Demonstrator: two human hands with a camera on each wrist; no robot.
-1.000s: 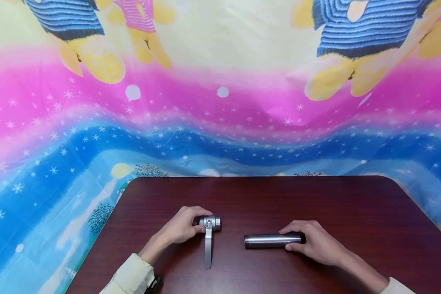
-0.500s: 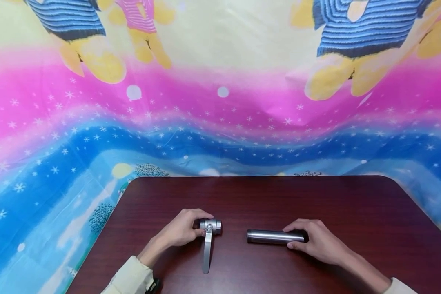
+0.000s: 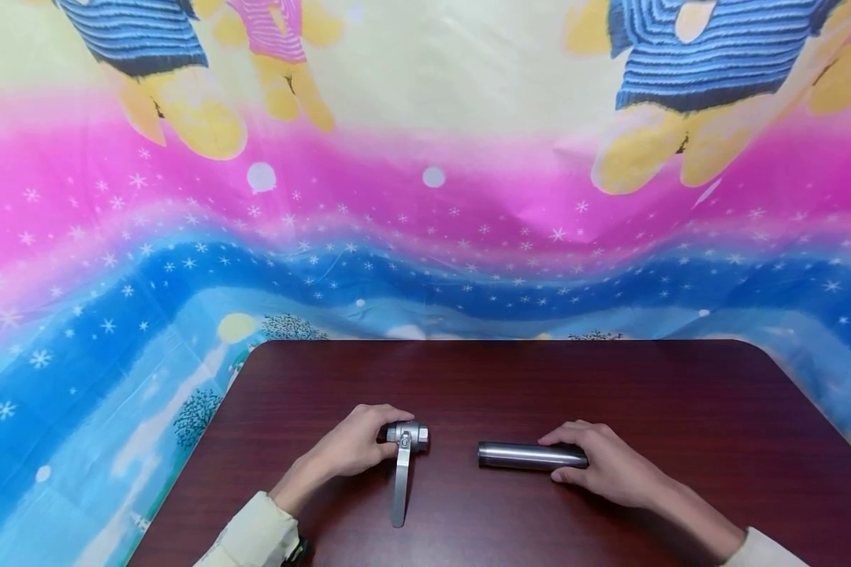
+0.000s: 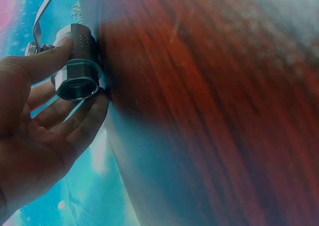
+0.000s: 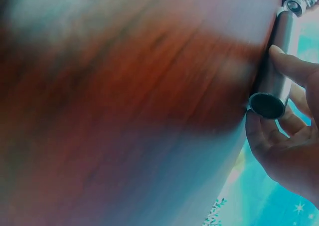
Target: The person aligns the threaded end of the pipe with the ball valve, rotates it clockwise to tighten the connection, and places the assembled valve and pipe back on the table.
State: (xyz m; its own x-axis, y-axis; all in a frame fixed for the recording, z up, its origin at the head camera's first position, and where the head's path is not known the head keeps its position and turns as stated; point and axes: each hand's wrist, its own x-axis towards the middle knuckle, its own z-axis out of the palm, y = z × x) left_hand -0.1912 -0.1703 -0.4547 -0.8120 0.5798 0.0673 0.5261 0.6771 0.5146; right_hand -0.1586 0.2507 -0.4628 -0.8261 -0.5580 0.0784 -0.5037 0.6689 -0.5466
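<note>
My left hand point(image 3: 358, 441) grips a metal ball valve point(image 3: 416, 435) between thumb and fingers, left of the table's middle. The valve's long lever handle point(image 3: 400, 488) points toward me. In the left wrist view, the valve body point(image 4: 79, 41) shows a hexagonal end with a threaded opening. To the right, my right hand point(image 3: 613, 465) holds a steel pipe point(image 3: 518, 455) by its right end. The pipe lies crosswise, its dark left end aimed at the valve with a gap between them. The right wrist view shows the pipe's near round end point(image 5: 267, 106) between thumb and fingers.
Both hands are over a dark red-brown wooden table point(image 3: 510, 386) with rounded far corners. A colourful printed cloth point(image 3: 425, 228) hangs behind it and along its left side. A dark object point(image 3: 298, 551), only partly visible, is by the left sleeve.
The valve has come slightly toward me, its lever end swinging a little left. The pipe has shifted slightly right and away from me. Both hands keep their hold.
</note>
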